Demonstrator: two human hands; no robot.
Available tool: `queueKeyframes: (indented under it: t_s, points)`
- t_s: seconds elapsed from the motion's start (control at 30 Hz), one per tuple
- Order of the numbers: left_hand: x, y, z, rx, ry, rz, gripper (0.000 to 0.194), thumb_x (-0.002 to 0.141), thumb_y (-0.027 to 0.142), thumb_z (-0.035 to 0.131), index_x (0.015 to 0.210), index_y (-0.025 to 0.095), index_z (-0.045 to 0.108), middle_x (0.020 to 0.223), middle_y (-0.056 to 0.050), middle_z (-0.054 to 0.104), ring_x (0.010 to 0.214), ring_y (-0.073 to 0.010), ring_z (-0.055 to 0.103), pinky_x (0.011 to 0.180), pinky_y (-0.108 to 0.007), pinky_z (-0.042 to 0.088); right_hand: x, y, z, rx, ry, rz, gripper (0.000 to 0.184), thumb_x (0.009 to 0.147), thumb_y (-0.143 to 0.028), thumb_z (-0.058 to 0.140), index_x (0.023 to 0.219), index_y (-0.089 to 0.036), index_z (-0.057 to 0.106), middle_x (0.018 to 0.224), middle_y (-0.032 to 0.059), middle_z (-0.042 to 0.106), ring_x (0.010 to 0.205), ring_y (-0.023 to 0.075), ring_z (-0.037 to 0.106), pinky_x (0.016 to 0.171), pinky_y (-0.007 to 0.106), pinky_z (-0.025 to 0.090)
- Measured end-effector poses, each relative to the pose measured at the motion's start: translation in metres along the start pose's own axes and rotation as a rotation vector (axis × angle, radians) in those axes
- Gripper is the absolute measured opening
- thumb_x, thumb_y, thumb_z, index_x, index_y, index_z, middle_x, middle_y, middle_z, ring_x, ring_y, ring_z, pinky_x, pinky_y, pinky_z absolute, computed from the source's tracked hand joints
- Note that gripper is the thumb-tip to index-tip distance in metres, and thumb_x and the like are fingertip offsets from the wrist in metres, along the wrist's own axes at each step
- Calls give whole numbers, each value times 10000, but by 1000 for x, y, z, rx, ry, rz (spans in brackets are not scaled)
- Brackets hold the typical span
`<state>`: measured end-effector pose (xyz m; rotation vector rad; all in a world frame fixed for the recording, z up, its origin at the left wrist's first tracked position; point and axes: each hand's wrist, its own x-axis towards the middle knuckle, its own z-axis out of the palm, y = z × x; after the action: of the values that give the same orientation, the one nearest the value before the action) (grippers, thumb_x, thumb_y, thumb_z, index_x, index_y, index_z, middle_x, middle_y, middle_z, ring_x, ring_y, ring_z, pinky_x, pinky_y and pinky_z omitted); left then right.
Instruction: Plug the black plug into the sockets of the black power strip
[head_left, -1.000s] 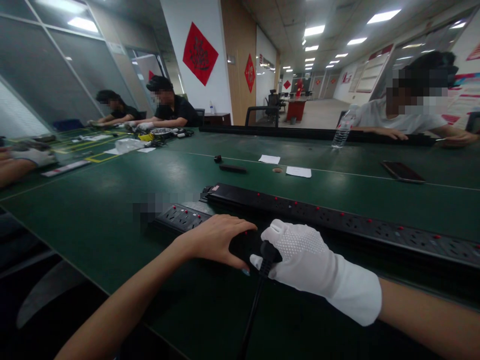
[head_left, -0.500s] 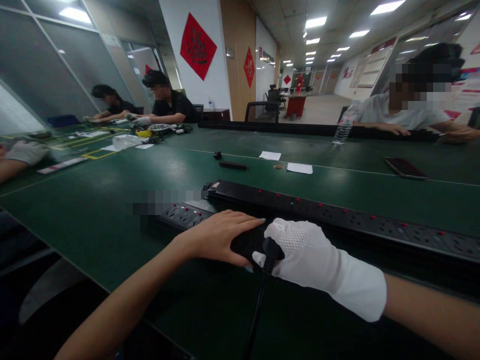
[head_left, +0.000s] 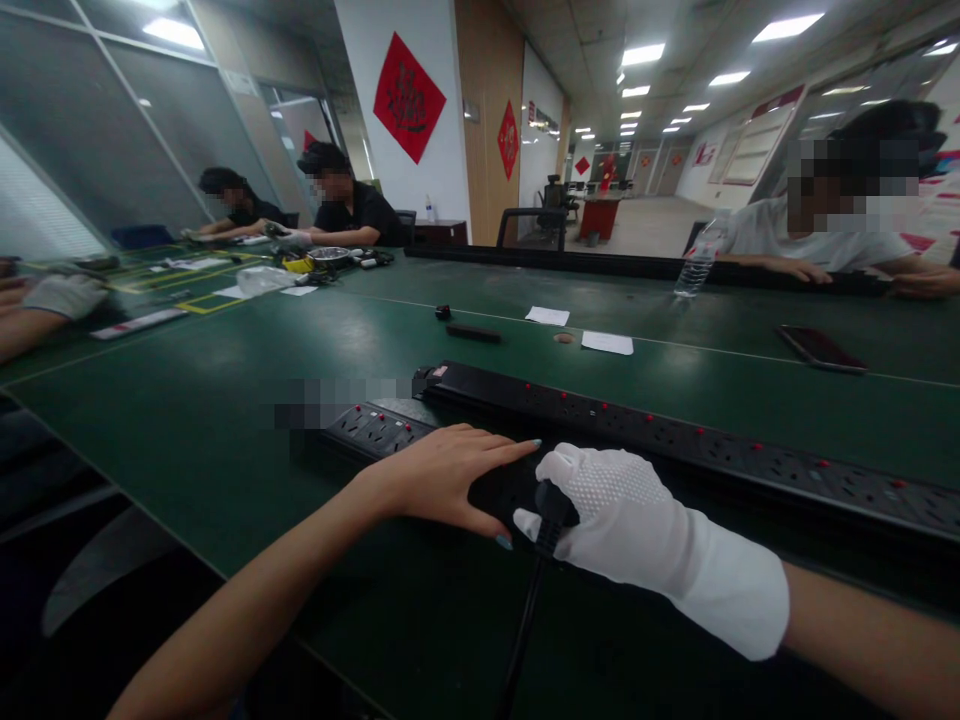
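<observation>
A black power strip (head_left: 379, 428) with red-marked sockets lies on the green table. My bare left hand (head_left: 446, 475) spans it, fingers along the far side and thumb at the near side, holding it. In my white-gloved right hand (head_left: 604, 500) is a black plug (head_left: 556, 502), gripped between thumb and fingers over the strip's near-right part. Its cord (head_left: 525, 620) runs down toward the table's front edge. Whether the plug's pins sit in a socket is hidden. Just behind both hands lies a second, longer power strip (head_left: 637, 425).
Farther back on the table (head_left: 247, 400) lie white papers (head_left: 607, 343), a dark bar (head_left: 474, 333), a phone (head_left: 821, 348) and a water bottle (head_left: 696, 268). Several people sit around it. At the left, a co-worker's gloved hand (head_left: 67, 293) rests near a pale strip (head_left: 139, 323).
The view has shifted slightly, so the whole scene sits a little farther right. Both hands keep their hold, with no clear movement relative to the strip.
</observation>
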<state>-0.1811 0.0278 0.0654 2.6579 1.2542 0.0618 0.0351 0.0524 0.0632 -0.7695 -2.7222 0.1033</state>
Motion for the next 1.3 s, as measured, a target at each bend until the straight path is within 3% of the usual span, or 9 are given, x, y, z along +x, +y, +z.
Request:
queueKeyframes:
  t_s: [0.73,1.1,1.3]
  points:
    - [0,1,-1,23,7,-8,844,708,637,532,1388,262,203,1285,-72,481,1090,-249,498,895,-370,351,1,-3,-3,-26,-11,20,344,789,-495,470,852,-177,584,846,68,601,649,157,550,570,274,403]
    - [0,1,-1,8,9,-17,848,690,651,543,1381,273,226,1256,-69,503,1072,-253,507,875,-368,360,1,-6,-5,-88,23,75,427,741,-566,492,863,-171,598,869,98,590,706,205,546,614,322,416]
    - [1,2,-2,19,3,-21,836,695,644,544,1378,273,234,1245,-69,510,1053,-250,517,885,-368,358,1,-9,-4,-179,30,174,527,724,-649,434,836,-165,607,824,108,573,726,246,546,619,360,422]
